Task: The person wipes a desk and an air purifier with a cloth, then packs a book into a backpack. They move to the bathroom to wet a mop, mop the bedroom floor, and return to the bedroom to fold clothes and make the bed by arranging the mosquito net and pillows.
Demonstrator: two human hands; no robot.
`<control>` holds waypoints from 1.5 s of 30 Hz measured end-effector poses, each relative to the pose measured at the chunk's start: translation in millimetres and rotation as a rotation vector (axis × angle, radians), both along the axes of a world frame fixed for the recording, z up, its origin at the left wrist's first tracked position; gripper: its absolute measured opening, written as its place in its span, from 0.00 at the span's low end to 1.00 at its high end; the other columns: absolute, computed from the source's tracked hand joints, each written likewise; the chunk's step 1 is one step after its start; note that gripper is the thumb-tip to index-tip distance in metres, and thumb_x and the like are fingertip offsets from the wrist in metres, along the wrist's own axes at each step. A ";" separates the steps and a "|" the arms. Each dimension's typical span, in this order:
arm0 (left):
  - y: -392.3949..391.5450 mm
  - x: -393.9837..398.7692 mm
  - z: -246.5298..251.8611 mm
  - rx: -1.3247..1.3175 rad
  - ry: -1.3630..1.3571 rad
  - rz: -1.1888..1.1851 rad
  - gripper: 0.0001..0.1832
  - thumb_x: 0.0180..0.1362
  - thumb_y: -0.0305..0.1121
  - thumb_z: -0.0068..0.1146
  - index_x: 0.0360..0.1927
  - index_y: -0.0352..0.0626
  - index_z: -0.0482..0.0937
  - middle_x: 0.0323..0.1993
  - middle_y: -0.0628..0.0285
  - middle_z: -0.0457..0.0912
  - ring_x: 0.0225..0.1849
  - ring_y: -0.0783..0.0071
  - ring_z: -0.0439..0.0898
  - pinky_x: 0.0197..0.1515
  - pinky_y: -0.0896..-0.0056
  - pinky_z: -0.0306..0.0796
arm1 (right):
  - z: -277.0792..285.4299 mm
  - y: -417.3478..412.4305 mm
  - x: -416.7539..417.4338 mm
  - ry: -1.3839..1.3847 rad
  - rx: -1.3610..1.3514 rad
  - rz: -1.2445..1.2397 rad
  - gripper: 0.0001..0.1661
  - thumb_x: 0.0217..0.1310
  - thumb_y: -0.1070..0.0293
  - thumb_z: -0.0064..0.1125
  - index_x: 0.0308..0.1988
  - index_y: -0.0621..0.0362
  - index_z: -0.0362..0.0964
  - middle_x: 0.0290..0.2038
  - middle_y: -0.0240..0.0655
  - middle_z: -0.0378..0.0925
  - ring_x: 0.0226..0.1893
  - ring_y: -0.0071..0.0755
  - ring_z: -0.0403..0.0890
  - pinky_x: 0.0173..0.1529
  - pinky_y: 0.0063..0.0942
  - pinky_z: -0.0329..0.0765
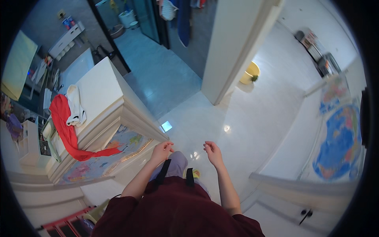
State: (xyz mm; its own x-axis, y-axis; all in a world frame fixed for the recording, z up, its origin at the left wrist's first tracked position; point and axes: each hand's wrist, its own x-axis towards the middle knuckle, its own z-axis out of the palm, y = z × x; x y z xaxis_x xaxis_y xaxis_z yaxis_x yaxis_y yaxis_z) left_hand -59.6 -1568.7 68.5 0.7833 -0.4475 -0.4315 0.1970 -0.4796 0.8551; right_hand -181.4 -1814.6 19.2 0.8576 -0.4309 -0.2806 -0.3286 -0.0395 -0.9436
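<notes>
My left hand (pixel 161 151) hangs empty above my left thigh, its fingers loosely bent. It is nearest to the corner of a white half-wall (pixel 142 118), apart from it. To the right, my right hand (pixel 213 154) is in the air over the tiled floor, also empty with its fingers slightly curled. A red cloth (pixel 63 121) lies on the ledge of the half-wall, and one end hangs over the edge. Beside it lies a white cloth (pixel 75 103) with dark marks. Below the ledge, a world map (pixel 103 161) covers the panel.
A yellow bucket (pixel 250 74) stands on the floor past the white door frame (pixel 234 53). Blue-lit washroom floor (pixel 160 77) lies ahead. Another map (pixel 337 142) hangs on the right wall, near a white door (pixel 284 207) with a dark handle. A white organizer (pixel 28 142) is at far left.
</notes>
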 end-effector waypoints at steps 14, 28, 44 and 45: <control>-126.9 294.1 -0.3 -0.101 -0.045 0.414 0.13 0.65 0.36 0.45 0.47 0.41 0.76 0.29 0.65 0.84 0.15 0.82 0.71 0.18 0.78 0.67 | -6.2 -113.9 362.9 0.098 0.048 0.413 0.16 0.66 0.68 0.48 0.50 0.64 0.68 0.43 0.39 0.78 0.39 0.28 0.79 0.44 0.25 0.76; -138.0 615.4 -7.6 -0.091 0.062 0.740 0.14 0.66 0.36 0.44 0.48 0.41 0.76 0.28 0.64 0.83 0.17 0.85 0.69 0.17 0.80 0.65 | -27.1 -163.3 786.0 0.122 0.157 0.604 0.14 0.68 0.69 0.46 0.50 0.64 0.68 0.42 0.38 0.78 0.38 0.25 0.78 0.44 0.23 0.75; -36.9 1007.9 -10.6 0.033 -0.026 1.031 0.14 0.65 0.35 0.45 0.48 0.39 0.76 0.29 0.62 0.84 0.15 0.82 0.71 0.17 0.78 0.66 | -3.0 -64.5 1287.4 -0.001 0.121 0.828 0.15 0.67 0.67 0.47 0.49 0.64 0.69 0.43 0.37 0.78 0.39 0.26 0.78 0.46 0.23 0.73; -29.7 1043.1 -3.0 0.029 -0.030 1.024 0.14 0.65 0.35 0.45 0.48 0.40 0.76 0.29 0.63 0.84 0.15 0.82 0.71 0.17 0.78 0.66 | 5.5 -59.3 1308.9 0.034 0.118 0.809 0.15 0.67 0.67 0.47 0.49 0.63 0.69 0.43 0.37 0.78 0.39 0.26 0.78 0.46 0.23 0.74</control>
State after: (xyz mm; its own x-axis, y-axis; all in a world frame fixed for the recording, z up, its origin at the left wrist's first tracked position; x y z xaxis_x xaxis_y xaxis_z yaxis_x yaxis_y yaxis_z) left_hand 983.5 -1598.4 65.5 0.7942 0.4523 -0.4058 0.5026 -0.1136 0.8570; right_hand 1127.4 -1873.9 24.7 0.8807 0.3516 -0.3172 -0.2700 -0.1775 -0.9464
